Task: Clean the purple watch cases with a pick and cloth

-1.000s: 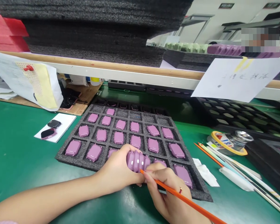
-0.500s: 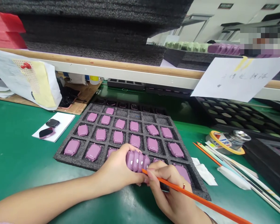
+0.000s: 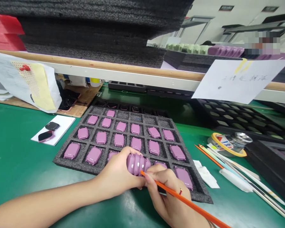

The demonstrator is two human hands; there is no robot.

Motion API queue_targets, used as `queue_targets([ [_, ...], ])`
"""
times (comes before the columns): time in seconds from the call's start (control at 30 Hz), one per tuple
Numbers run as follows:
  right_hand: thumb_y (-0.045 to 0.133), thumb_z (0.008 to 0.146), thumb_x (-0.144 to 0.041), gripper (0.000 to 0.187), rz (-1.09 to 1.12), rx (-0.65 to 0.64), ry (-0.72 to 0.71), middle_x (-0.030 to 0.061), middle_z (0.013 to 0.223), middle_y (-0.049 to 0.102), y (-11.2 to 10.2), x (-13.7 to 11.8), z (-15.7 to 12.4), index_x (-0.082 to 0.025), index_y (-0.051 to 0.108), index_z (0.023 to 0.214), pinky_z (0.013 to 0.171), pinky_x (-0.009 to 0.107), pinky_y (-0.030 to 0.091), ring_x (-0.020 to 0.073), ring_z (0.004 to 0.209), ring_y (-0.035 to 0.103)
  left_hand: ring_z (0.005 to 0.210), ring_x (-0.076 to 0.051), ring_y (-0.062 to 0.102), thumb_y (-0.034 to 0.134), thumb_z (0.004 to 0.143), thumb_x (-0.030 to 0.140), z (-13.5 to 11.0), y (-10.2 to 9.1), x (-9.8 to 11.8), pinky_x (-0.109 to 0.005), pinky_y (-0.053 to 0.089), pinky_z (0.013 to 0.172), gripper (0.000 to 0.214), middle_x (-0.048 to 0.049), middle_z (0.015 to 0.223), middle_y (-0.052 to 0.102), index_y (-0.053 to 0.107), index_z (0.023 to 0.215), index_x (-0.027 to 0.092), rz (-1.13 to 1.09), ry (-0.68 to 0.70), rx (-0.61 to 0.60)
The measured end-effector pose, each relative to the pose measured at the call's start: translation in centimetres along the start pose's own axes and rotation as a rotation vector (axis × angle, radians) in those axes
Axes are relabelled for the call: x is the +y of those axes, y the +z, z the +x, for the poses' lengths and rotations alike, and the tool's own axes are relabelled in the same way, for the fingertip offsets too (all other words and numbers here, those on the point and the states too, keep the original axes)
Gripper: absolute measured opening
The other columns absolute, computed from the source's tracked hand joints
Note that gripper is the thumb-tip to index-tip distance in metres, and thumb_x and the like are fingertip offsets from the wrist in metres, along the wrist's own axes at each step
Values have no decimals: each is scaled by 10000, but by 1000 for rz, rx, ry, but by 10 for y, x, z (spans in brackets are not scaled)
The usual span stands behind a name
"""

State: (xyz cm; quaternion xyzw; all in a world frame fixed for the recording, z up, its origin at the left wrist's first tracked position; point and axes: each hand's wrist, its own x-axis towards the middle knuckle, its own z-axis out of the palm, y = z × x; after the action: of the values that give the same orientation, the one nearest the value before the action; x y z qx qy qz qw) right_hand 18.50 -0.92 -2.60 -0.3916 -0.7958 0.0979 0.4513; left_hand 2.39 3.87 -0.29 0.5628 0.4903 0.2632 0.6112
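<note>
Several purple watch cases (image 3: 138,164) are stacked side by side in my left hand (image 3: 120,169), whose fingers and thumb close around them. Between the fingers of my right hand (image 3: 167,193) is a slim orange stick (image 3: 188,202), its tip touching or very near the cases' edges. Below and behind both hands lies a black foam tray (image 3: 82,166) with square compartments. Many of these hold a purple watch case (image 3: 72,150) each, lying flat; those under my hands are partly hidden.
To the right stand a glass bottle (image 3: 237,142) with a metal cap, a roll of tape (image 3: 218,144), several thin sticks (image 3: 242,171) and a crumpled white tissue (image 3: 206,174). On the left, two dark-faced watches lie on a white pad (image 3: 61,126). A shelf edge (image 3: 123,77) crosses above.
The whole view has shifted slightly. Both hands stay closed on the same cases and stick; the stick's tip has moved slightly left along the case edges.
</note>
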Motion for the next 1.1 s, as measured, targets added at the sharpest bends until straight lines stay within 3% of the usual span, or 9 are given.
queue_targets([
  [0.17, 452, 1011, -138, 119, 16, -15, 24, -6, 739, 619, -4, 0, 2, -246, 468, 962, 549, 228, 556, 130, 624, 652, 676, -132, 607, 849, 543, 148, -1, -1, 2, -237, 495, 617, 534, 61, 770, 664, 565, 989, 219, -14, -12, -12],
  [0.5, 453, 1039, -230, 141, 176, 79, 110, -28, 679, 605, -2, 8, 5, -247, 486, 903, 521, 212, 526, 121, 584, 628, 654, -140, 615, 885, 528, 193, -2, -3, 5, -262, 500, 628, 566, 66, 755, 647, 543, 979, 225, -28, -39, -17],
  [0.6, 468, 1037, -262, 145, 44, 226, 148, -34, 636, 601, -36, 17, 12, -256, 481, 892, 609, 274, 535, 144, 588, 637, 691, -167, 644, 883, 548, 227, -2, -7, 6, -294, 508, 684, 552, 61, 755, 650, 549, 987, 223, 21, -21, -25],
  [0.67, 456, 1037, -341, 181, -223, 301, 304, -26, 597, 607, -71, 32, 10, -262, 468, 875, 632, 314, 514, 175, 574, 648, 705, -188, 677, 848, 591, 227, -2, -9, 7, -326, 520, 738, 538, 55, 742, 671, 544, 1034, 221, 8, -33, -58],
  [0.7, 423, 1037, -398, 228, -392, 269, 438, -11, 586, 614, -90, 42, 6, -261, 466, 859, 590, 312, 490, 188, 546, 644, 705, -194, 692, 825, 612, 223, -2, -9, 7, -336, 526, 755, 526, 54, 735, 683, 539, 1052, 223, -8, -42, -79],
  [0.73, 367, 1039, -438, 280, -575, 151, 614, -5, 569, 614, -106, 52, 1, -264, 462, 841, 543, 304, 456, 195, 508, 631, 703, -196, 701, 811, 619, 217, -2, -9, 7, -339, 529, 768, 518, 57, 731, 691, 538, 1059, 227, -14, -38, -85],
  [0.8, 490, 972, -412, 295, -706, 31, 763, 18, 508, 597, -132, 73, -14, -265, 464, 718, 470, 306, 367, 228, 444, 600, 688, -197, 710, 797, 620, 224, -1, -8, 7, -342, 537, 771, 501, 67, 722, 696, 541, 1051, 238, -7, -30, -81],
  [0.93, 625, 880, -300, 327, -786, -169, 900, 38, 526, 632, -153, 101, -44, -238, 515, 579, 502, 295, 374, 233, 508, 642, 686, -218, 715, 792, 620, 287, 1, -7, 5, -376, 554, 783, 465, 42, 765, 718, 567, 1024, 237, 58, -14, -69],
  [1.1, 544, 999, -339, 248, -850, -205, 956, 27, 812, 719, -171, 113, -61, -164, 675, 881, 708, 321, 518, 164, 721, 677, 923, -277, 703, 821, 594, 323, 2, -12, 7, -386, 528, 889, 449, -25, 979, 759, 628, 989, 235, 247, 74, -27],
])
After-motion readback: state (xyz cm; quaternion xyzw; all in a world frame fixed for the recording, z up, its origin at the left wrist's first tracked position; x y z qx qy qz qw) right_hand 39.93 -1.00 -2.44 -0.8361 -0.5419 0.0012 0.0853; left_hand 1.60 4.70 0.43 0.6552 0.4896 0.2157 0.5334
